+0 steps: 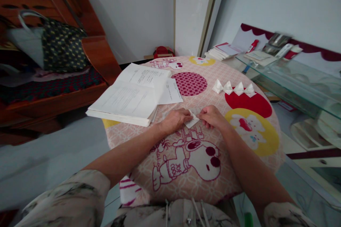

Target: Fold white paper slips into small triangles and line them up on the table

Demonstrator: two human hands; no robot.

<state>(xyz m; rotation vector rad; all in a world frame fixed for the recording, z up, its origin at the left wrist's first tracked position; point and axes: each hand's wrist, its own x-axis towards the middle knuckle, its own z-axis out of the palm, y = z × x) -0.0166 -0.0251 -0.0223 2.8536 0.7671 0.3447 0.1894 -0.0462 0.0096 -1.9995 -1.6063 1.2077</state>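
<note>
A small folded piece of white paper [191, 120] lies on the round table between my two hands. My left hand [176, 120] closes on its left side, fingers bent over the edge. On the other side, my right hand [212, 117] pinches the right corner between thumb and finger. Part of the paper is hidden beneath the fingers. Several folded white paper pieces [233, 88], each with a pointed top, stand in a row at the right. An open stack of printed sheets [128, 95] lies left of my hands, with a loose printed sheet [172, 92] beside it.
A patterned cloth [170, 195] covers the round table. To the right is a glass shelf [298, 74] with a red-capped bottle [252, 46] and cups. Papers [225, 50] are piled at the table's far right. A wooden bench [98, 49] with bags stands left.
</note>
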